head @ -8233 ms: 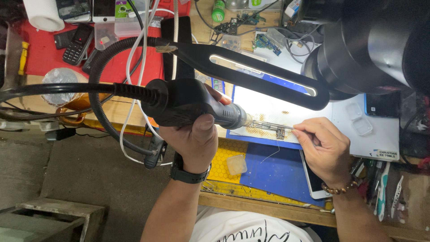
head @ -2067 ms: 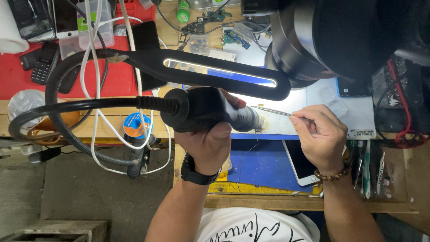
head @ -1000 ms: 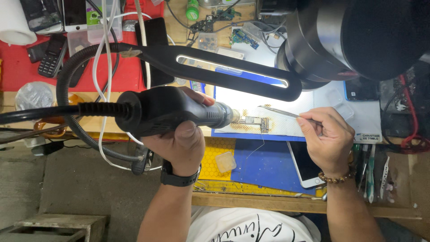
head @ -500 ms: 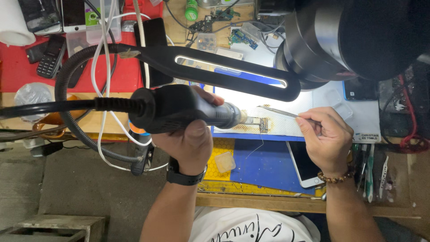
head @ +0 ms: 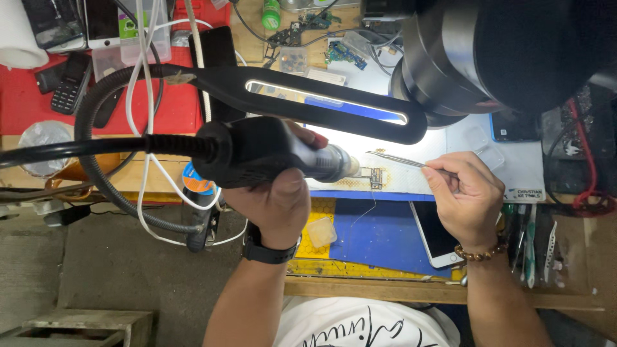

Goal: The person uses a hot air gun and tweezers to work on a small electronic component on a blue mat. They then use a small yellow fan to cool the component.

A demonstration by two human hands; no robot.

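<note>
My left hand [head: 273,196] grips a black hot-air gun [head: 257,151] whose metal nozzle points right at a small circuit board [head: 375,177] lying on a lit white mat [head: 514,167]. My right hand [head: 464,196] pinches thin metal tweezers [head: 395,159], their tips reaching left just above the board. A black hose [head: 83,148] runs left from the gun. A flat black lamp bar [head: 321,103] crosses above both hands, and a big black microscope head [head: 514,51] hides the top right.
A blue mat [head: 379,238] and a white phone [head: 437,238] lie at the bench's front edge. A red surface [head: 26,103] at the left holds a small keypad phone [head: 69,83] and white cables. Hand tools [head: 530,244] sit at the right; loose circuit boards [head: 340,51] farther back.
The hot-air gun's nozzle has moved right, closer to the circuit board. The tweezers stay held just above the board, and my right hand has barely shifted.
</note>
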